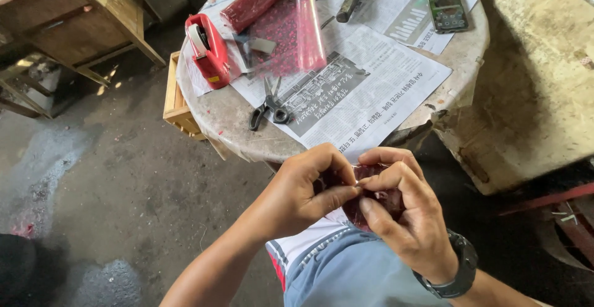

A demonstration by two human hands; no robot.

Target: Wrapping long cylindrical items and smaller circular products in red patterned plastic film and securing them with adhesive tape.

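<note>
Pinching a small dark-red wrapped item (371,203), left hand (309,189) & right hand (402,211) fingers are clamped on it, held over lap, away from scissors (269,104) & tape dispenser (207,50).

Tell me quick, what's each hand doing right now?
Left hand: closed, pinching the small dark red wrapped thing.
Right hand: closed on the same thing, fingers curled around it.
</note>
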